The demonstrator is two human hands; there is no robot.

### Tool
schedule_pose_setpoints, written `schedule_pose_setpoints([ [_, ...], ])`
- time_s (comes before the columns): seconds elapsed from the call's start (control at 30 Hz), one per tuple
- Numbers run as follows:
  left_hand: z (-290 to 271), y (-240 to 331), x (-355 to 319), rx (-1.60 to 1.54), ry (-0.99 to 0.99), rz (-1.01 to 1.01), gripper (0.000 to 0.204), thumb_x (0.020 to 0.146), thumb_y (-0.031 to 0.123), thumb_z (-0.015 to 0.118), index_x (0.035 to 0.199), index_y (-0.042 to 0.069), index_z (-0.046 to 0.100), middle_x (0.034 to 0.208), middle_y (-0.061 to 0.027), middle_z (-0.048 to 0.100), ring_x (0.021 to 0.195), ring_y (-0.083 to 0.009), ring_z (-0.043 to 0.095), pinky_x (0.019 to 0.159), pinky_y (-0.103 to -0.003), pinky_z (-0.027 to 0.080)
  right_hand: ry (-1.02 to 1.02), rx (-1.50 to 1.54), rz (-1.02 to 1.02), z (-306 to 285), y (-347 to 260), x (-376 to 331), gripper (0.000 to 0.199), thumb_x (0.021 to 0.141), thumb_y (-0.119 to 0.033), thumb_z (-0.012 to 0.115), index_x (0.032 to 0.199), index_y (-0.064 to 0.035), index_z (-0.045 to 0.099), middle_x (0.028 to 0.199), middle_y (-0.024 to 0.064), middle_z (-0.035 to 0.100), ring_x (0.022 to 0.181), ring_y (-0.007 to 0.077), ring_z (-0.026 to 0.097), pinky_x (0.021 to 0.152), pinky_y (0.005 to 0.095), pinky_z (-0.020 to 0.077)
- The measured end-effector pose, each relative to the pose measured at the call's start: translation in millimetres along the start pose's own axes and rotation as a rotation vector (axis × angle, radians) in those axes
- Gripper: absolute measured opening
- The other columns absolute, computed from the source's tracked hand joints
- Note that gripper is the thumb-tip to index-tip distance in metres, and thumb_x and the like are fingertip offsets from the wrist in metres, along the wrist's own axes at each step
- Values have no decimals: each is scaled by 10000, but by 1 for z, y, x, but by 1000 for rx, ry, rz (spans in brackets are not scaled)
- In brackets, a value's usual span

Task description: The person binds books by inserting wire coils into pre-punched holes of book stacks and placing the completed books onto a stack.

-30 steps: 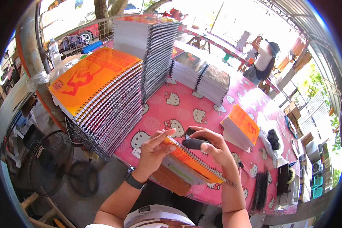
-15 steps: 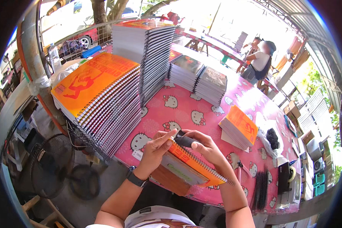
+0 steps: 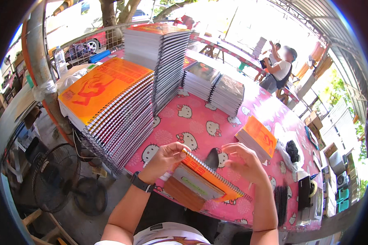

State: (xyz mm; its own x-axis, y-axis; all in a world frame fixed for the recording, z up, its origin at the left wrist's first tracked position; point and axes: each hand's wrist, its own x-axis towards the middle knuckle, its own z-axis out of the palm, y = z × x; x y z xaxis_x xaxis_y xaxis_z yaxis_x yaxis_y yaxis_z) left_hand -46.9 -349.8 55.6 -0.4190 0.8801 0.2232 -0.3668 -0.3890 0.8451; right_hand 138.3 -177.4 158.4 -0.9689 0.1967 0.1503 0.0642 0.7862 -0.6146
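My left hand (image 3: 164, 157) grips the top left corner of an orange spiral-bound notebook (image 3: 210, 176), which tilts up off the near edge of the pink table (image 3: 180, 130). A grey card with a green label (image 3: 194, 184) and a brown board (image 3: 182, 197) lie under it. My right hand (image 3: 244, 163) hovers over the notebook's right end with fingers apart, holding nothing. Between my hands, just behind the spiral edge, sits a small dark object (image 3: 212, 158); what it is I cannot tell.
A leaning stack of orange spiral notebooks (image 3: 106, 98) stands at the left, a taller stack (image 3: 161, 53) behind it, and lower stacks (image 3: 214, 83) further back. A small orange pile (image 3: 258, 138), black binding combs (image 3: 280, 200) and a tape dispenser (image 3: 310, 192) lie right. A fan (image 3: 53, 179) stands on the floor. A person (image 3: 279, 69) works far back.
My right hand held the dark object at the notebook's top edge; now it has let go, moved right and spread its fingers. The notebook has come slightly nearer to me.
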Motion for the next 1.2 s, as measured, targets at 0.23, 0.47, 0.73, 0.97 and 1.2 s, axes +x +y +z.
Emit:
schedule_pose_setpoints([
  [0.23, 48, 18, 3, 311, -121, 332, 122, 787, 18, 666, 906, 12, 640, 881, -29, 603, 789, -88, 543, 675, -200, 432, 291, -161, -144, 28, -65, -14, 400, 733, -166, 721, 1079, -49, 558, 904, 123, 590, 842, 295, 588, 726, 370, 489],
  [0.47, 68, 34, -2, 253, -130, 389, 212, 717, -111, 676, 908, -21, 650, 910, -99, 625, 814, -139, 608, 702, -242, 496, 455, -71, -146, 36, -76, -33, 314, 807, -87, 630, 1102, -48, 530, 838, 138, 612, 715, 301, 595, 623, 376, 491],
  [0.73, 73, 33, -5, 214, -153, 375, 176, 739, -97, 668, 901, -29, 650, 931, -109, 621, 852, -142, 607, 737, -254, 515, 571, -144, -230, 40, -75, -38, 278, 784, -107, 660, 1038, -45, 566, 860, 97, 589, 776, 263, 571, 653, 355, 485],
  [0.97, 90, 31, -12, 284, -88, 440, 153, 743, -64, 669, 878, -11, 619, 865, -92, 625, 812, -143, 606, 693, -257, 499, 482, 62, -183, 26, -80, -32, 207, 786, -169, 680, 911, -49, 565, 809, 99, 537, 735, 275, 558, 623, 365, 475],
  [1.2, 102, 30, -14, 481, 81, 542, 166, 742, 21, 696, 875, 30, 597, 849, -76, 616, 777, -151, 615, 656, -276, 494, 438, -147, -241, 21, -82, -36, 118, 826, -114, 614, 893, -34, 560, 810, 125, 545, 738, 311, 567, 612, 381, 468],
])
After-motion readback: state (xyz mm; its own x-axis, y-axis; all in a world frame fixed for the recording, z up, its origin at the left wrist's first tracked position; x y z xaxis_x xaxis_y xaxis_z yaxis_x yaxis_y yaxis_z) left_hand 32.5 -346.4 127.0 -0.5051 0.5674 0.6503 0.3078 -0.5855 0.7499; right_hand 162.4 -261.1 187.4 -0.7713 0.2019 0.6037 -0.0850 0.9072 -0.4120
